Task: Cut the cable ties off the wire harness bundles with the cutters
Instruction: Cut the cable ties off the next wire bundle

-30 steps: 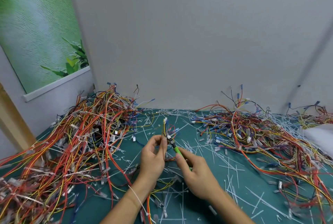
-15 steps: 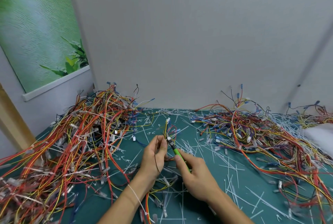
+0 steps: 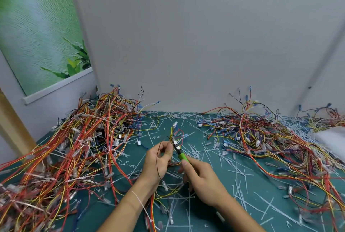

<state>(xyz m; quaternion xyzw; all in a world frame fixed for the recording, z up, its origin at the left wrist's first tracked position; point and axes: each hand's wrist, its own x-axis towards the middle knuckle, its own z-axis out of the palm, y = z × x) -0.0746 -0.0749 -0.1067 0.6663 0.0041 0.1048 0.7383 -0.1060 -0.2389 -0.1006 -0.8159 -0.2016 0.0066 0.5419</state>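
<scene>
Behind the work surface, a plain grey wall (image 3: 196,45) is recorded across most of the view, with a green printed hanging (image 3: 37,35) fixed on the adjoining wall at the left and a wooden post (image 3: 13,125) noted below it. A dark green table mat (image 3: 248,177) is seen to cover the bench.

On the left side of the mat, a large heap of wire harnesses (image 3: 71,147), mostly red, orange and yellow, is piled up to the corner. A second heap (image 3: 261,134), flatter and with many blue terminals, is spread along the right side. A white object (image 3: 332,138) is partly seen at the right edge and cannot be identified. Cut cable ties (image 3: 237,172), pale and straight, are scattered over the bare mat between and in front of the heaps.

Near the centre, a small harness bundle (image 3: 175,134) is held upright above the mat, pinched between the thumb and fingertips of the left hand (image 3: 156,164). The right hand (image 3: 203,181) is curled round the green handle of the cutters (image 3: 180,152), whose dark head is placed against the bundle just beside the left fingertips. Whether the blades are closed cannot be told. One loose cable tie (image 3: 139,200) is observed lying across the left forearm.
</scene>
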